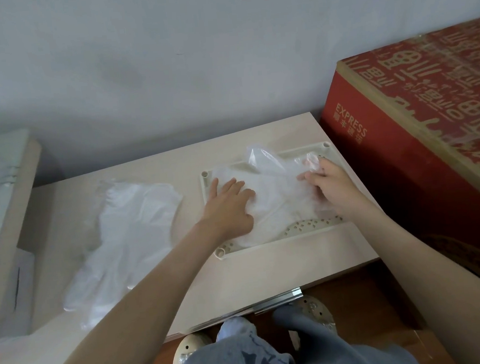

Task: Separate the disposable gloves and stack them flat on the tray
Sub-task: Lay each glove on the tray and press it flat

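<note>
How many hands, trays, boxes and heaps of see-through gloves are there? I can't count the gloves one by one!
Hands: 2, left hand and right hand
Beige tray: 1
Red cardboard box: 1
Glove heaps: 2, glove pile on the table, glove stack on the tray
Total: 6

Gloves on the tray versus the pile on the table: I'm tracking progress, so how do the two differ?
The tray gloves lie inside the tray; the pile lies on the bare table to its left. Both hands work the tray gloves, the left hand pressing flat, the right hand pinching a raised part; nothing touches the pile. Both are thin, translucent white plastic.
</note>
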Demonstrator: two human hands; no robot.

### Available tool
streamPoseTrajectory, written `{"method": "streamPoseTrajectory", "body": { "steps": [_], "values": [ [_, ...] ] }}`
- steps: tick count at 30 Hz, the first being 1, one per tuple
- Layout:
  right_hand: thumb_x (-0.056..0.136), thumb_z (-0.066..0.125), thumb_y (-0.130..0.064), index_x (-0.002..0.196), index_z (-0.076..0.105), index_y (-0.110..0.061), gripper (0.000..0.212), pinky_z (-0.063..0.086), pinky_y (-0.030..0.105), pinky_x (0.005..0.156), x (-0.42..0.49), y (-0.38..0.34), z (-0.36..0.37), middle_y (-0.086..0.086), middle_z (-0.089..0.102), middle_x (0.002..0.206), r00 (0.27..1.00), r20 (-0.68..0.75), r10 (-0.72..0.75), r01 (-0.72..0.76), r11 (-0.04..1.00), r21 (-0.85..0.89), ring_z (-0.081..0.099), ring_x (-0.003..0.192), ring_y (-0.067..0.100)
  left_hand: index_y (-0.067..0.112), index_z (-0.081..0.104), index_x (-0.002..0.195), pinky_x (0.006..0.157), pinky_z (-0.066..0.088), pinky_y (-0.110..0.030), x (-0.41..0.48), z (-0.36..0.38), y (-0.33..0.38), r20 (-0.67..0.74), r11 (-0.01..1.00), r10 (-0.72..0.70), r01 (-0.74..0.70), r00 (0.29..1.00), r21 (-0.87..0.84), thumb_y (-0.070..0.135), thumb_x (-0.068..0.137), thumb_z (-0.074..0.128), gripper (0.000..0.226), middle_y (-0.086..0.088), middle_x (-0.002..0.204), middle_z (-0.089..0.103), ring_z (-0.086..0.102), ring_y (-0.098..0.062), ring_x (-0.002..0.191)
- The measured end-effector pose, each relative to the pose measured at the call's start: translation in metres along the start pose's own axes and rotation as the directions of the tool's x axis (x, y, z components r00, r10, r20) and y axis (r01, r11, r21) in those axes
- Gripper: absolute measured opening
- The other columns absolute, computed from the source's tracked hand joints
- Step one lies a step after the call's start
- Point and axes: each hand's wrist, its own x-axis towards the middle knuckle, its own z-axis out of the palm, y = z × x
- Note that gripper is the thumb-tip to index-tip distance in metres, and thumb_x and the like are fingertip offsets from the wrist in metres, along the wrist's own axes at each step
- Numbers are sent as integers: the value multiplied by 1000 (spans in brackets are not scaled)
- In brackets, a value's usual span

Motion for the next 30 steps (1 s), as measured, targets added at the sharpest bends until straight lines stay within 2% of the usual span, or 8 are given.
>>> {"method": "streamPoseTrajectory", "body": {
  "steps": [3, 5, 10, 14, 18, 20, 24, 30],
  "values": [
    [97, 46, -2, 114, 57, -22, 28, 35, 21, 38, 2, 0, 1, -1, 72, 101, 994, 42, -98, 99, 995, -23, 38, 44, 11, 17, 67, 103, 100, 28, -28, -2, -8, -1, -211, 987, 22, -54, 977, -149, 21, 79, 46, 32, -3, 113, 63, 53, -24, 112],
    [97, 46, -1, 114, 61, -22, 31, 35, 21, 40, 3, -1, 3, 0, 71, 103, 987, 71, -142, 146, 988, -48, 37, 44, 10, 12, 68, 86, 81, 32, -28, -3, -11, 0, -351, 977, 37, -107, 936, -183, 22, 74, 44, 28, -4, 85, 66, 58, -27, 86],
    [96, 45, 1, 104, 67, -27, 36, 39, 20, 49, 6, -4, 2, -1, 71, 102, 974, 115, -194, 204, 975, -87, 44, 52, 9, 14, 69, 89, 83, 32, -28, 7, -5, -6, -507, 966, 212, -259, 836, -23, 17, 78, 49, 23, 0, 97, 70, 63, -26, 92],
    [96, 52, -7, 127, 57, -17, 33, 48, 34, 86, 14, 1, 0, -3, 71, 98, 990, 40, -133, 138, 979, -148, 63, 93, 23, 21, 47, 139, 116, 12, -37, 15, -2, -14, -174, 964, 264, -263, 949, 31, 24, 99, 43, 41, -5, 154, 33, 26, -21, 143],
    [92, 63, -25, 135, 47, -25, 46, 49, 15, 72, 13, -5, 1, 3, 59, 119, 995, -48, -87, 80, 988, -135, 61, 89, 5, 27, 7, 153, 119, -7, -41, 16, 4, -16, 144, 984, 142, -155, 979, 84, 44, 103, 22, 55, -2, 161, -4, -6, -16, 148],
    [90, 67, -28, 143, 36, -26, 61, 46, 6, 61, 10, -10, 2, 0, 52, 127, 1000, -3, -22, 22, 993, -118, 58, 89, -2, 28, 0, 153, 119, -7, -42, 15, 8, -15, 172, 984, 125, -144, 977, 102, 49, 101, 21, 60, -2, 161, -8, -9, -16, 148],
    [84, 72, -7, 148, 17, -31, 88, 54, 26, 77, 4, -7, 4, 1, 47, 135, 984, 170, 58, -40, 993, -109, 64, 96, 15, 29, -5, 152, 119, -7, -42, 15, 9, -12, 181, 987, 90, -113, 979, 118, 53, 99, 21, 63, -1, 160, -12, -11, -16, 147],
    [87, 60, 8, 149, 20, -26, 81, 49, 22, 60, 3, -14, 0, 8, 51, 118, 994, 31, 102, -104, 994, 44, 56, 60, 14, 29, -1, 153, 119, -6, -41, 15, 0, -7, 215, 996, 63, -75, 974, 48, 46, 102, 14, 56, -1, 161, -9, -9, -16, 147]
  ]
}}
